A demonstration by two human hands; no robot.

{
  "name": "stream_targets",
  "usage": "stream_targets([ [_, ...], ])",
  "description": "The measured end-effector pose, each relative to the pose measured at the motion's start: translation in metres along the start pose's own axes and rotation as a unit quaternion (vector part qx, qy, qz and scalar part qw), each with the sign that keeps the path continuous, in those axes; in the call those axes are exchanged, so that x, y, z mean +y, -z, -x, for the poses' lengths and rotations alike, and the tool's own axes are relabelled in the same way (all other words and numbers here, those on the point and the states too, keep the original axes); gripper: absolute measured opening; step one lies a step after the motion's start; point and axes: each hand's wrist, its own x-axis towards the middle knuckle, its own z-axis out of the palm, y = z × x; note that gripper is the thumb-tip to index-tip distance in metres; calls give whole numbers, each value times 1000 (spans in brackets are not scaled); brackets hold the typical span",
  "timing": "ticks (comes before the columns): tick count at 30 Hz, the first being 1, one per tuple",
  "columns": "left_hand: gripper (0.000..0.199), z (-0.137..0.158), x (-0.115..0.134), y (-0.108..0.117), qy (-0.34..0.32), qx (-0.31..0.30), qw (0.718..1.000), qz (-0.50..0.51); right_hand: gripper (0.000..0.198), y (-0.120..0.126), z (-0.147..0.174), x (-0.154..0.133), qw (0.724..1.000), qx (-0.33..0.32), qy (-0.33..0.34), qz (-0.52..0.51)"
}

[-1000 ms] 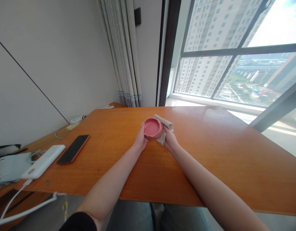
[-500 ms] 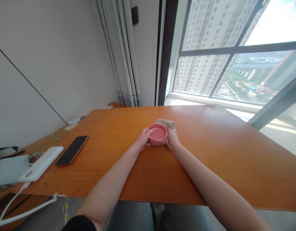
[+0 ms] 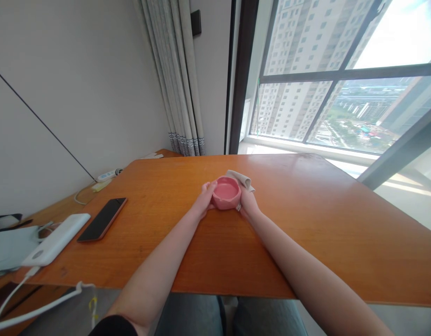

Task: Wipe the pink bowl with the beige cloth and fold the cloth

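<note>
A round pink bowl [image 3: 226, 190] with a thick, uneven rim is held between my two hands over the middle of the table. My left hand [image 3: 205, 198] grips its left side, thumb near the rim and fingers around the outer wall. On the right side, my right hand [image 3: 248, 201] presses a light grey cloth [image 3: 240, 178] to the bowl's outer wall. The cloth sticks up behind the bowl, and a bit of it shows below the right fingers. Most of the right fingers are hidden behind the bowl and cloth.
On the wooden table [image 3: 306, 233], a phone [image 3: 103, 219] lies to the left, beside a white power bank [image 3: 56, 240] with a cable. A power strip [image 3: 108, 175] rests near the wall. A large window [image 3: 334, 93] stands beyond the table at right.
The bowl has shifted slightly up and left, its opening a little more visible. My left thumb has moved from inside the rim to its left edge. The cloth has changed its fold.
</note>
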Motion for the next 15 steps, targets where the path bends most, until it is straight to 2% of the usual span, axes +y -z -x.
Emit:
stream_targets([
  [2,45,4,-2,-5,32,-10,999,-40,27,2,-3,-2,999,35,-15,9],
  [4,41,4,-2,-9,26,14,999,-44,27,-1,-1,-1,998,50,-30,4],
  [8,44,-1,0,-8,-25,80,996,44,31,-16,14,4,999,-28,4,-14],
  [10,42,-4,1,-4,-62,98,992,55,32,-20,19,7,998,-58,21,-29],
  [12,42,-5,2,-1,-79,95,992,35,30,-19,17,8,999,-29,19,-31],
  [15,45,-1,3,0,-4,22,1000,-4,25,-9,5,6,998,60,2,-12],
])
